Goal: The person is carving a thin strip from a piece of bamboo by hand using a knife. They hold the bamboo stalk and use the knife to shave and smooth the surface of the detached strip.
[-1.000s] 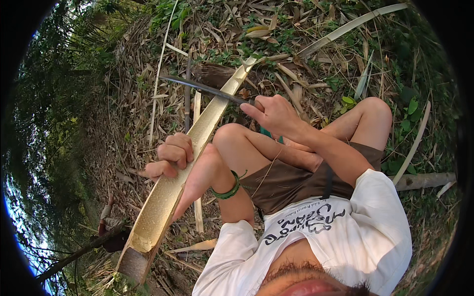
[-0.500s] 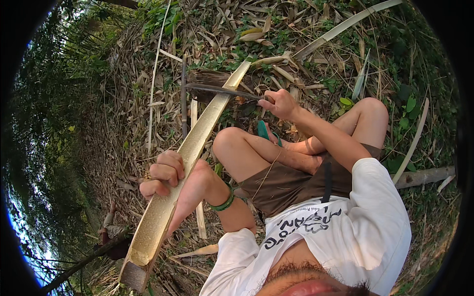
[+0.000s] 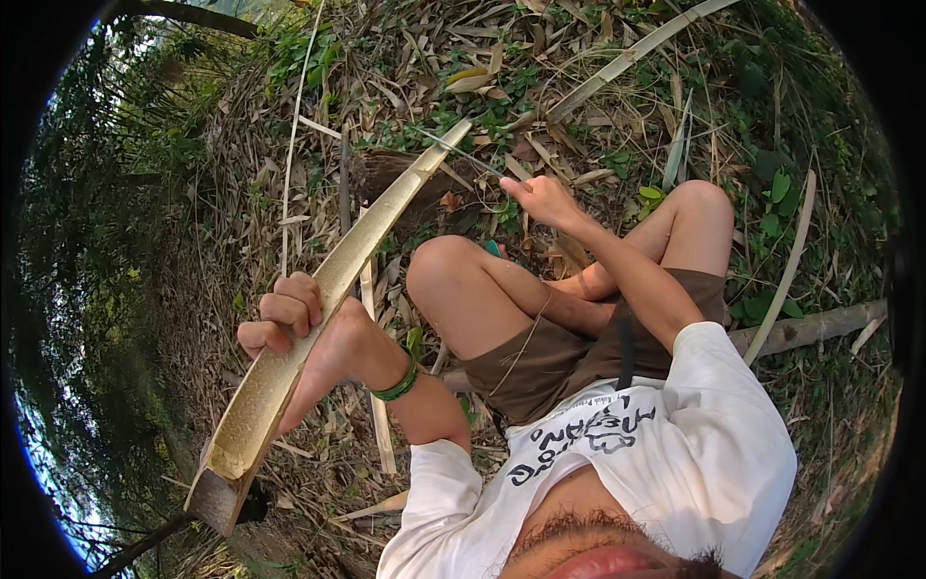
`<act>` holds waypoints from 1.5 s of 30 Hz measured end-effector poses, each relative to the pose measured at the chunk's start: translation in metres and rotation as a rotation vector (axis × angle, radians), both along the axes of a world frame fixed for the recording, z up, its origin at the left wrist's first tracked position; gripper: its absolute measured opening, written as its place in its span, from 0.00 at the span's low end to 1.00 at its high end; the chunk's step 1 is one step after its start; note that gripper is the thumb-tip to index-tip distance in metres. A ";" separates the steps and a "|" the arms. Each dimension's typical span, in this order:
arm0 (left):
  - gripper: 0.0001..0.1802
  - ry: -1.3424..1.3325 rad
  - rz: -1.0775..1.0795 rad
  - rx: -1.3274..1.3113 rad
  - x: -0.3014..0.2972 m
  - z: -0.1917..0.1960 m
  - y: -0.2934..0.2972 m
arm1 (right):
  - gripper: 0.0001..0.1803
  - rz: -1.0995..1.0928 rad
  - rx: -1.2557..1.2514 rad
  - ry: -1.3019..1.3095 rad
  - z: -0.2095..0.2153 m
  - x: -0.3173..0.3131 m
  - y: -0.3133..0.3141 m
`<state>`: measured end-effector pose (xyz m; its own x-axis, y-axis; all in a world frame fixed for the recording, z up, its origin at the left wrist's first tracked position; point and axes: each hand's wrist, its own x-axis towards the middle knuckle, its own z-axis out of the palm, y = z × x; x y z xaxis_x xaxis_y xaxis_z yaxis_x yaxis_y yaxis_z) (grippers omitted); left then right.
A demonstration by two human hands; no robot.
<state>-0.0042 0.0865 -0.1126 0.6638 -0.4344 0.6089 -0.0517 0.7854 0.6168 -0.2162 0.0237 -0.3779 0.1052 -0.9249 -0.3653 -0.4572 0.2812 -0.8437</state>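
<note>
A long split bamboo piece (image 3: 349, 253), pale and hollow inside, slants from lower left up to a narrow far tip. My left hand (image 3: 293, 323) grips it in its lower half, fingers wrapped over the left edge. My right hand (image 3: 542, 201) is closed on the handle of a knife (image 3: 461, 152), most of the handle hidden by the fingers. The thin blade lies across the bamboo close to its far tip, seen nearly edge-on. Just beneath that stretch of bamboo is a brown log (image 3: 386, 177).
Dry leaves and green plants cover the ground. A curved bamboo strip (image 3: 632, 60) lies at the far right, another strip (image 3: 786, 265) at the right beside a pole (image 3: 820, 330). A thin pale strip (image 3: 301, 125) and a split piece (image 3: 378, 415) lie on the left. My bent knees (image 3: 449, 265) are close by.
The knife blade has moved up the bamboo toward its far tip and turned more edge-on. The bamboo and my left hand have shifted left in view, and the near end sits higher.
</note>
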 end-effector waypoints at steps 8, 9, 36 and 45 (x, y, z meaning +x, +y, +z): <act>0.49 -0.076 -0.135 -0.014 -0.009 0.007 -0.022 | 0.40 -0.038 -0.068 0.015 0.037 -0.028 0.050; 0.50 -0.085 -0.316 -0.069 -0.009 0.005 -0.022 | 0.39 -0.035 -0.151 -0.007 0.052 -0.023 0.047; 0.46 -0.100 -0.502 -0.218 0.007 -0.028 0.017 | 0.36 0.336 -0.482 -0.012 0.131 0.028 0.037; 0.50 -0.034 -0.306 -0.137 0.011 -0.034 0.019 | 0.34 0.253 -0.346 0.123 0.080 0.019 0.027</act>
<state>0.0066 0.1059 -0.1471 0.4934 -0.5227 0.6952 0.1801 0.8433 0.5063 -0.1970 0.0509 -0.2981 0.3188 -0.9458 -0.0622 -0.5778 -0.1419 -0.8037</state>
